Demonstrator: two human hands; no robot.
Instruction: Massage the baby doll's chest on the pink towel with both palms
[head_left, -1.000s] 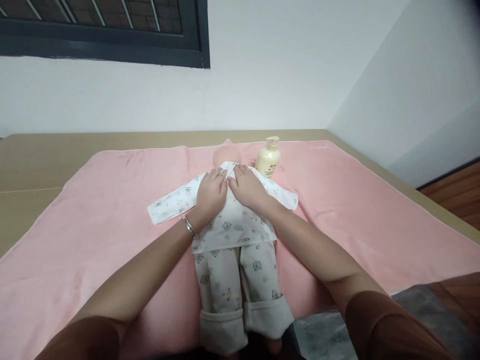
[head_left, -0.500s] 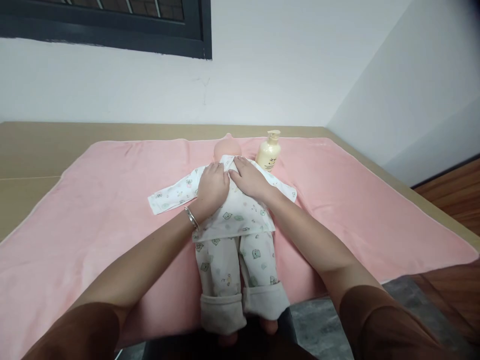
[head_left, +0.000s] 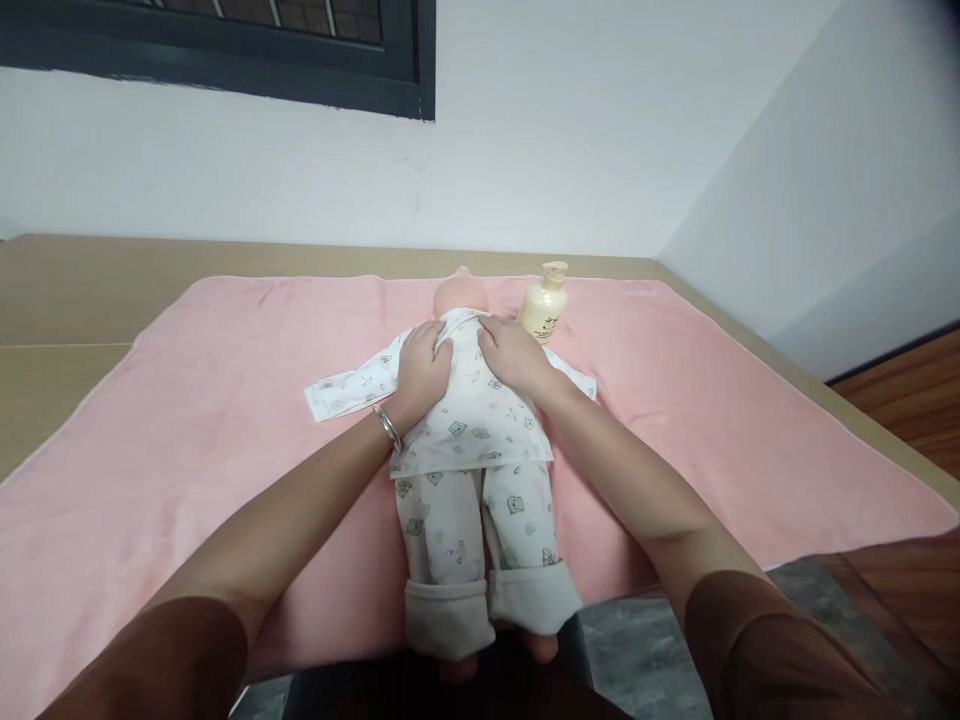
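A baby doll (head_left: pixel 472 430) lies face down, its head away from me, in a white long-sleeved top and trousers with small animal prints. The trouser cuffs are rolled up, and the feet show at the near edge. My left hand (head_left: pixel 422 372) rests flat on the left side of the doll's upper back, fingers stretched forward and thumb apart. On the other side of the upper back lies my right hand (head_left: pixel 514 355), also flat with its fingers extended. A silver bangle (head_left: pixel 388 428) circles my left wrist.
A pink blanket (head_left: pixel 255 400) lies under the doll on a tan surface (head_left: pixel 90 270). To the right of the doll's head stands a cream pump bottle (head_left: pixel 544 303). Behind is a white wall (head_left: pixel 540 150) with a dark window frame (head_left: pixel 409 60).
My hands have moved apart, from close together near the middle of the doll's upper back out toward its two sides. The view has shifted slightly.
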